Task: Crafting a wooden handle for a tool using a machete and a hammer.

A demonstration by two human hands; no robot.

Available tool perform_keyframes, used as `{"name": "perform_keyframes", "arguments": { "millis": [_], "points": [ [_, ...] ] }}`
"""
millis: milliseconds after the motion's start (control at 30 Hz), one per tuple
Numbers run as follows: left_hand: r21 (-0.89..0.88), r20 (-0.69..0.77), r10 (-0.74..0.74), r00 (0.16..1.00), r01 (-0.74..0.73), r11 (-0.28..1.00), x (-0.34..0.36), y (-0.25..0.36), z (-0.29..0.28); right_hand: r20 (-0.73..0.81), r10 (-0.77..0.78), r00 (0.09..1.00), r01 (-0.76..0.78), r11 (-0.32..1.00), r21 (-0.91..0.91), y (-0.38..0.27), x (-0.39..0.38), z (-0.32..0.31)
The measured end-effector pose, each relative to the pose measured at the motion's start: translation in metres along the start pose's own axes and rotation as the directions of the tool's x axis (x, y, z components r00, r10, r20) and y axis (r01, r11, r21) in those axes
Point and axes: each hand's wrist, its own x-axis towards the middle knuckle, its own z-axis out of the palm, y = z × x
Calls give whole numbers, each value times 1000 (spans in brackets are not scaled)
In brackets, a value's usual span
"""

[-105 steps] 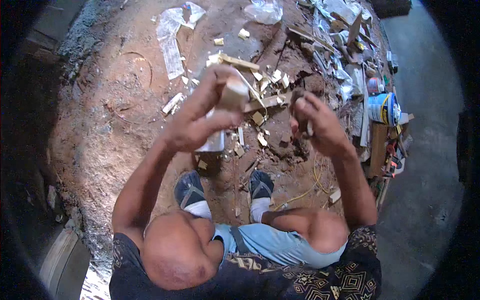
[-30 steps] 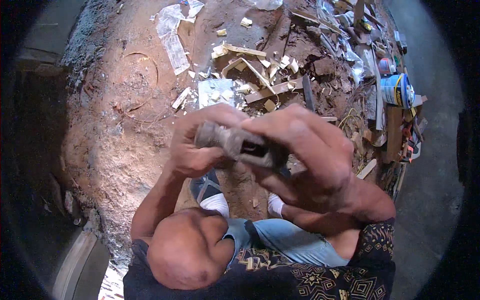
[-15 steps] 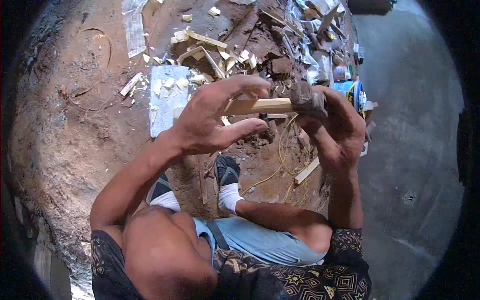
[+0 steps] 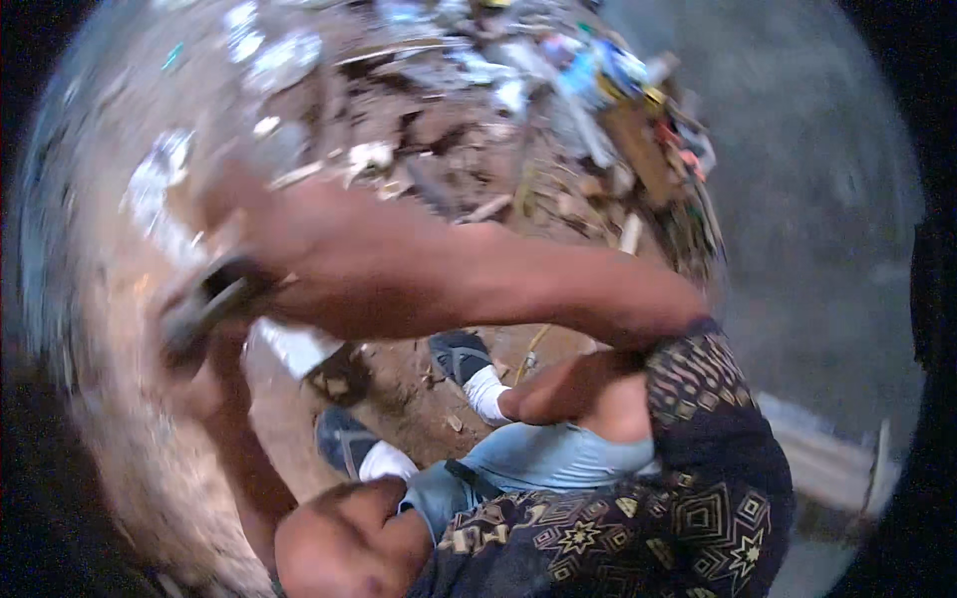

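Both of my hands are together at the left, strongly smeared by motion. Between them is a hammer, its dark metal head showing as a blurred bar; the wooden handle is mostly hidden. My right hand, its forearm stretched across from the right, appears closed on the hammer from above. Below the metal, my left hand seems closed against the head, though its single fingers do not show clearly. A pale block lies on the ground beneath my right forearm.
My feet in dark shoes and white socks rest on brown earth. Ahead lie wood chips, scraps and a heap of mixed litter. A smooth grey floor runs along the right, with a pale board near my right side.
Both hands have swung left with the hammer, and my right forearm now crosses the view. The head view has turned, shifting the ground and litter. The left hand has moved to the metal head.
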Motion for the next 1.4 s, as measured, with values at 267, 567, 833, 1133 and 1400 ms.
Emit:
{"name": "perform_keyframes", "arguments": {
  "millis": [267, 567, 833, 1133, 1400],
  "points": [
    [255, 96, 319, 943, -333, 908, 27, 2, -5, -553, -182, 813, 227, 974, 13, 29, -39, 5],
    [312, 520, 397, 756, -601, 736, 17, 93, 48, -185, 680, 710, -683, 728, 59, 129, -284, 28],
    [453, 483, 386, 786, -602, 658, 26, 100, 76, -397, 918, 23, -833, 237, 499, 281, -488, 32],
    [645, 289, 344, 893, -448, 619, 1, 120, 95, -948, 158, -277, -947, -212, 241, 419, -583, -147],
    [765, 40, 294, 955, -219, 606, -8, 112, 134, -771, 632, 78, -965, -148, -219, 496, -754, -286]
  ]
}}
